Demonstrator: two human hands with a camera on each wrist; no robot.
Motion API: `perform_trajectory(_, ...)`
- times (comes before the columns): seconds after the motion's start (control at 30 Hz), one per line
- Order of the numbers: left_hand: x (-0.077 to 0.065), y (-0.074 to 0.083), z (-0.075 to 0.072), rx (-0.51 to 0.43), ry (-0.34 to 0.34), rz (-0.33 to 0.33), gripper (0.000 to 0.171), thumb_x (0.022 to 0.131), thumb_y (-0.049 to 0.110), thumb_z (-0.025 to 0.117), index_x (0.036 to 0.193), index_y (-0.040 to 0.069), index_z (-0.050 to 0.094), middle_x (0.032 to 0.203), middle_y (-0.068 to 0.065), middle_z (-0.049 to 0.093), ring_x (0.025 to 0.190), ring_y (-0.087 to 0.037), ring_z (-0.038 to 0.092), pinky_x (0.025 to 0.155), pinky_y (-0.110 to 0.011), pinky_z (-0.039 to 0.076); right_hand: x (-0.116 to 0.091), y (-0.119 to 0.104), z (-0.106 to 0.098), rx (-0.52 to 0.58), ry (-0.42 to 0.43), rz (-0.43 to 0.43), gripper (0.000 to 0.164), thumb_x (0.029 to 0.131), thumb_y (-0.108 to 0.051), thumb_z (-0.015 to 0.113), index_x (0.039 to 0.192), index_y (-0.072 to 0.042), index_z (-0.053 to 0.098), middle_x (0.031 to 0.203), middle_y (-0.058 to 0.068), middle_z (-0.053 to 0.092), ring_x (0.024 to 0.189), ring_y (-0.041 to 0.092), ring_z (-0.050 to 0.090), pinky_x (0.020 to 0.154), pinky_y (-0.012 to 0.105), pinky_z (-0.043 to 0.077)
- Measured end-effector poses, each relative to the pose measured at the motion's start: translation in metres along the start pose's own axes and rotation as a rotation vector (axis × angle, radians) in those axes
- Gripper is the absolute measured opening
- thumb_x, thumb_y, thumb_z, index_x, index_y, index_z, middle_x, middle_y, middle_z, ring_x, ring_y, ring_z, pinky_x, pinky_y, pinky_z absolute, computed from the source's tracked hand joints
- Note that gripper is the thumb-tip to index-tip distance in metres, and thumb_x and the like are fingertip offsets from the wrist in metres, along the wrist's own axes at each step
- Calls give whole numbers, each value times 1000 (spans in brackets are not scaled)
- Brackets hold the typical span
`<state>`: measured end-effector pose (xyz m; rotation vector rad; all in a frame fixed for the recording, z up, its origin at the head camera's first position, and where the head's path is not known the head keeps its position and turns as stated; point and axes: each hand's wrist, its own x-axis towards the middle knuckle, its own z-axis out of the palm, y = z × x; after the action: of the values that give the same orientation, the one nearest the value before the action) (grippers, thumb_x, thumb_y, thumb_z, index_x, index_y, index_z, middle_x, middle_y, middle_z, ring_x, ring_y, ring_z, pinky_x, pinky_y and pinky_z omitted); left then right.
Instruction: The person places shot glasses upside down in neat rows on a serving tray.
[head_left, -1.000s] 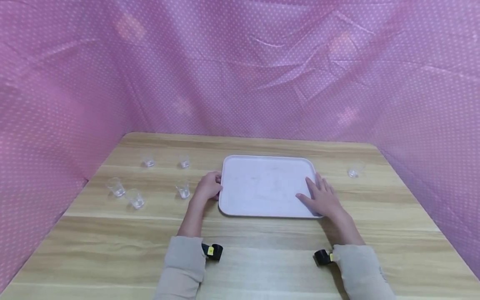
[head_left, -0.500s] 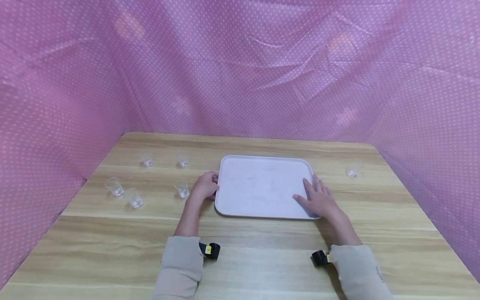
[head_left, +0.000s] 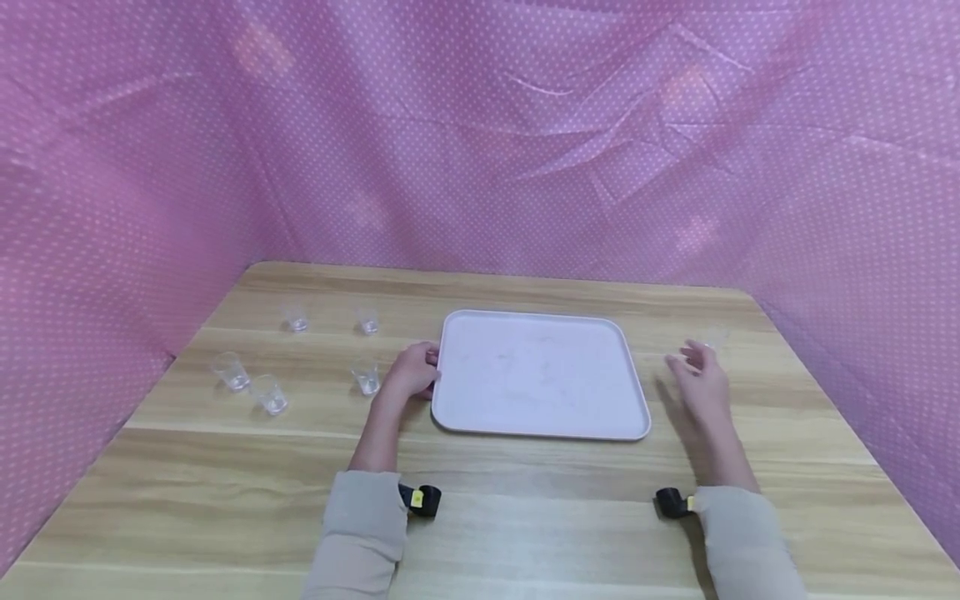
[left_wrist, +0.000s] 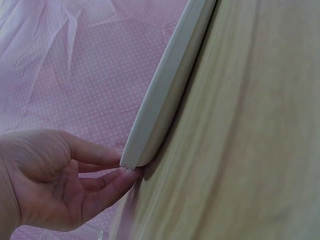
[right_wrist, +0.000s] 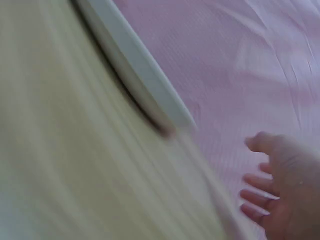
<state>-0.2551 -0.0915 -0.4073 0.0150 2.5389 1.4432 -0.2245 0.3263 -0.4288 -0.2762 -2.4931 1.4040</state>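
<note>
A pale rectangular tray [head_left: 536, 375] lies flat on the wooden table. At its left edge my left hand [head_left: 411, 372] pinches the rim; in the left wrist view the thumb and fingertips [left_wrist: 131, 172] meet at the tray's corner [left_wrist: 155, 115]. My right hand [head_left: 703, 390] is off the tray, over the table to its right, fingers spread and loosely bent with nothing in them. Just beyond its fingertips stands a small clear cup [head_left: 717, 335], partly hidden by the hand. The right wrist view has the hand [right_wrist: 280, 187] apart from the tray's edge [right_wrist: 150, 75].
Several small clear cups stand on the left of the table, among them a near one [head_left: 366, 377] beside my left hand and another [head_left: 269, 396] further left. A pink dotted curtain [head_left: 480, 133] encloses the table's back and sides.
My right hand has left the tray's right side and moved right, close to the lone cup. The tray shifted slightly left earlier; my left hand stays at its left edge.
</note>
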Motion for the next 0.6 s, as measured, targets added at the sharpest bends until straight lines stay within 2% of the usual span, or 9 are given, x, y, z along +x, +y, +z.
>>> perform_trajectory(0.13,-2,0,0,-12,-8,-18,50,79,-15,50,129,-6,45,114,-22,53,85,-31,59,53,-31,53,9,17,-19,87,190,108,57,91,-25,56,138,-3,33,131,17,45,117,27,43,97,35,36)
perform_trajectory(0.27,-3,0,1,-25,-4,-16,49,79,-15,49,128,-6,45,114,-23,53,86,-32,59,53,-31,53,19,28,-34,205,268,196,59,88,-25,62,138,-6,36,130,11,46,113,17,46,95,26,37)
perform_trajectory(0.4,-4,-1,2,-40,-8,-7,48,80,-14,50,127,-7,46,115,-23,52,84,-32,59,53,-32,53,29,37,-41,241,264,234,64,85,-27,66,138,-8,36,132,7,47,111,10,47,94,23,36)
perform_trajectory(0.5,-3,-2,1,-47,-11,-13,48,80,-13,51,128,-6,46,115,-23,51,82,-30,59,53,-31,53,38,43,-42,158,218,223,66,86,-28,64,140,-8,33,135,8,44,114,10,46,95,24,36)
perform_trajectory(0.6,-3,-2,0,-58,-15,-20,49,80,-13,50,129,-5,45,115,-23,51,81,-28,58,53,-31,53,46,48,-40,82,171,188,67,87,-29,62,141,-6,30,136,13,42,117,17,45,96,28,37)
